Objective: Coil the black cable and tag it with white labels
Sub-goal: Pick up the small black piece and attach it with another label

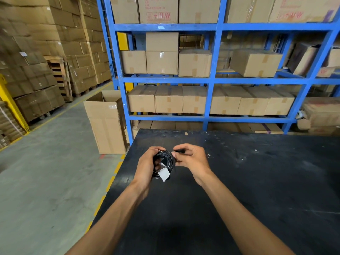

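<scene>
A small coil of black cable (168,159) is held upright over the black table (257,181). My left hand (147,165) wraps around the coil's left side. A white label (164,173) hangs from the lower part of the coil. My right hand (191,159) pinches the coil's upper right edge between thumb and fingers, where a short black cable end shows. Part of the coil is hidden behind my left fingers.
A blue shelf rack (211,80) full of cardboard boxes stands right behind the table. An open tall cardboard box (104,124) stands on the floor at the table's far left corner. Stacked cartons (36,70) line the aisle at left.
</scene>
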Action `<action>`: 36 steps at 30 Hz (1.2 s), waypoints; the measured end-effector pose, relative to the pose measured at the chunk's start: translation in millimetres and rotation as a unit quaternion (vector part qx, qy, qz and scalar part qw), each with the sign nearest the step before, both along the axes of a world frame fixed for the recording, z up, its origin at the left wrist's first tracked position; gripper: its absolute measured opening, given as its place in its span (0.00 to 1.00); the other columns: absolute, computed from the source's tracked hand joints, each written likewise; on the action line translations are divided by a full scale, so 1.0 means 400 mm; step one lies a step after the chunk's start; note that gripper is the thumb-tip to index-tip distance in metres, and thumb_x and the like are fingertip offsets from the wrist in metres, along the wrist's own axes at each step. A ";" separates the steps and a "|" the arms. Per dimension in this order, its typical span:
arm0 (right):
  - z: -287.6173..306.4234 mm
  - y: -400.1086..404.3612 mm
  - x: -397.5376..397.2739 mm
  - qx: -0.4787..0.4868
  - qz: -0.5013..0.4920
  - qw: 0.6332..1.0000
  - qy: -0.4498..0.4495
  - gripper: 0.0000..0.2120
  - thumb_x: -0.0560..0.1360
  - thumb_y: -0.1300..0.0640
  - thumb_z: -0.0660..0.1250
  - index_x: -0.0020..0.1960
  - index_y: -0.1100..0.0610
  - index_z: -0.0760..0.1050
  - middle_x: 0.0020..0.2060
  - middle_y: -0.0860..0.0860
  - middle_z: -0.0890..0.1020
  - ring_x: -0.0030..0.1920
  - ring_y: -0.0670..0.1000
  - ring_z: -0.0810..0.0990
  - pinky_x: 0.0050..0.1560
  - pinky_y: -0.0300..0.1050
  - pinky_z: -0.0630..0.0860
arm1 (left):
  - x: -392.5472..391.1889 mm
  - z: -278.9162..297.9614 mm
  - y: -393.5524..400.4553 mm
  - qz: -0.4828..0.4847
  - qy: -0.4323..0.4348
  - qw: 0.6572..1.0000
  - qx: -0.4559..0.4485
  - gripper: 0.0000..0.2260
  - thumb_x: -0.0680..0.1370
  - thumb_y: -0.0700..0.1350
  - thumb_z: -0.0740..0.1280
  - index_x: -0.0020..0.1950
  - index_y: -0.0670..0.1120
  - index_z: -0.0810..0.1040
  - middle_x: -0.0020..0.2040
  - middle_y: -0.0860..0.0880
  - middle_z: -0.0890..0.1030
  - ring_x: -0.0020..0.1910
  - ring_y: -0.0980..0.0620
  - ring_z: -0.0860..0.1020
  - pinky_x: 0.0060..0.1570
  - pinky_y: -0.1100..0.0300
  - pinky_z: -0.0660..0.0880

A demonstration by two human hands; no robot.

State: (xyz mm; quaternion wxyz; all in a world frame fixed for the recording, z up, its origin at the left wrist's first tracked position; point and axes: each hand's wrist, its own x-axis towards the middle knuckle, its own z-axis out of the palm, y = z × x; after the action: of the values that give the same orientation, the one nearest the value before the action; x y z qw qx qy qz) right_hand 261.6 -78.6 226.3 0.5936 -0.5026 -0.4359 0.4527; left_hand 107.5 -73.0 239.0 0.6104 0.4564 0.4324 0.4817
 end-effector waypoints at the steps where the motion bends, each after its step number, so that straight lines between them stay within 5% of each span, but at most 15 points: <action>1: 0.003 -0.001 0.002 -0.008 0.013 1.000 0.012 0.07 0.73 0.70 0.73 0.48 0.61 0.83 0.40 0.58 0.85 0.38 0.49 0.87 0.38 0.41 0.83 | 0.000 -0.002 0.001 0.000 0.003 1.000 0.000 0.15 0.78 0.46 0.58 0.39 0.52 0.83 0.40 0.47 0.79 0.34 0.52 0.73 0.35 0.58 0.70; 6: 0.008 -0.001 -0.001 -0.055 0.060 0.994 0.072 0.07 0.75 0.71 0.70 0.49 0.61 0.81 0.42 0.57 0.84 0.39 0.50 0.86 0.39 0.41 0.82 | -0.003 -0.013 0.000 -0.003 0.039 0.999 0.025 0.13 0.75 0.48 0.58 0.41 0.53 0.82 0.40 0.48 0.82 0.37 0.51 0.76 0.34 0.57 0.72; 10: 0.019 -0.004 0.003 -0.098 0.083 0.988 0.083 0.08 0.77 0.71 0.68 0.54 0.63 0.79 0.42 0.57 0.84 0.39 0.51 0.85 0.38 0.41 0.82 | -0.012 -0.025 -0.001 -0.005 0.085 0.994 0.070 0.14 0.80 0.47 0.56 0.45 0.52 0.81 0.40 0.55 0.84 0.36 0.60 0.80 0.30 0.64 0.75; 16: 0.038 -0.015 0.012 -0.124 0.107 0.986 0.043 0.07 0.78 0.62 0.68 0.56 0.58 0.78 0.43 0.56 0.82 0.38 0.50 0.82 0.42 0.42 0.78 | -0.012 -0.038 0.001 -0.016 0.084 0.992 0.093 0.12 0.82 0.46 0.58 0.49 0.46 0.81 0.38 0.55 0.84 0.36 0.59 0.80 0.32 0.63 0.77; 20: 0.044 -0.020 0.020 -0.101 0.131 0.986 0.021 0.13 0.75 0.53 0.74 0.57 0.58 0.78 0.46 0.55 0.85 0.46 0.53 0.84 0.50 0.45 0.79 | -0.013 -0.039 0.005 -0.023 0.098 0.988 0.121 0.12 0.83 0.47 0.58 0.49 0.48 0.80 0.39 0.56 0.84 0.38 0.60 0.80 0.33 0.66 0.76; 24: 0.043 -0.023 0.030 -0.068 0.130 0.988 -0.046 0.20 0.70 0.59 0.79 0.59 0.58 0.78 0.50 0.58 0.87 0.53 0.57 0.86 0.57 0.48 0.81 | -0.013 -0.042 0.007 -0.040 0.109 0.984 0.135 0.13 0.84 0.48 0.56 0.51 0.49 0.79 0.41 0.55 0.84 0.39 0.59 0.81 0.33 0.65 0.76; 29: 0.032 -0.013 0.028 -0.056 0.068 0.995 -0.046 0.13 0.68 0.65 0.77 0.50 0.58 0.79 0.45 0.58 0.86 0.43 0.53 0.84 0.47 0.46 0.79 | -0.008 -0.040 0.009 -0.063 0.078 0.990 0.103 0.12 0.83 0.50 0.59 0.54 0.50 0.82 0.49 0.48 0.86 0.45 0.53 0.82 0.41 0.60 0.78; 36: 0.020 -0.012 0.031 -0.065 0.035 0.997 -0.023 0.12 0.71 0.69 0.73 0.54 0.63 0.79 0.47 0.60 0.84 0.47 0.58 0.83 0.60 0.61 0.78 | -0.035 -0.047 0.014 -0.125 0.071 0.986 0.087 0.12 0.80 0.42 0.66 0.63 0.48 0.81 0.57 0.38 0.83 0.56 0.45 0.82 0.58 0.55 0.77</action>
State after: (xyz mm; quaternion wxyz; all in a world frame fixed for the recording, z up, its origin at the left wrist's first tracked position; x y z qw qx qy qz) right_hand 274.1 -83.2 234.1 0.5335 -0.5345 -0.4366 0.4890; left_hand 93.7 -67.4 220.4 0.5920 0.5911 0.3704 0.4036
